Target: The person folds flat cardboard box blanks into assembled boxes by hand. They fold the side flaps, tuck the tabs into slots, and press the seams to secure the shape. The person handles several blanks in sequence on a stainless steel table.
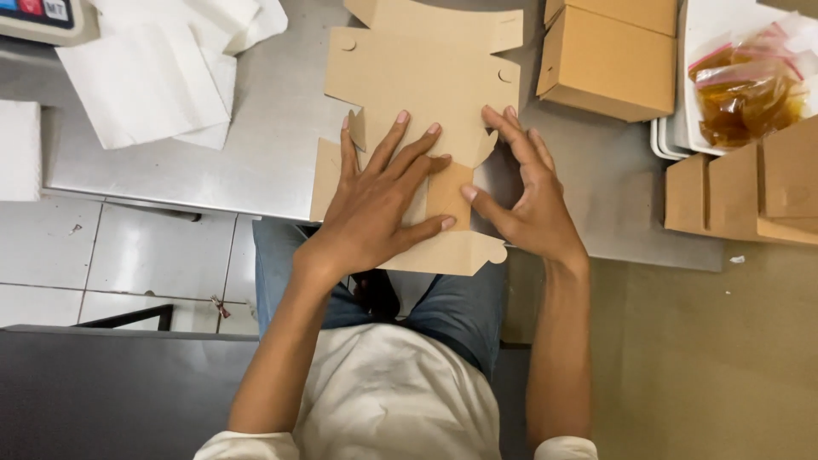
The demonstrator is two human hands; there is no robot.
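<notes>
A flat die-cut cardboard blank (426, 77) lies on the steel tabletop (256, 162), its long axis running straight away from the person, with its near end hanging past the tabletop edge over the lap. All places here are told from that blank.

The left hand (383, 209) lies spread wide and flat on the blank's near part, palm down, fingers fanned toward the far end; it grips nothing, only presses. The right hand (524, 196) sits at the blank's near right edge, fingers loosely bent and open, its thumb reaching left across a small panel toward the left hand's fingertips. Whether the thumb lifts or only touches that panel cannot be told. Both hands are on the blank; the left covers more of it, the right is nearer the notched right-hand flap.

To the blank's far right stands a folded brown box (609, 60), close to the blank's corner but apart from it. Further right are a white tray (682, 128) holding bags of amber sauce (750, 89), and more cardboard pieces (741, 192) at the near right. To the far left lie white paper sheets (153, 77), and a scale (38, 17) is cut off by the frame's corner.

The left palm hides the blank's near creases, and its far end is cut off by the frame.
</notes>
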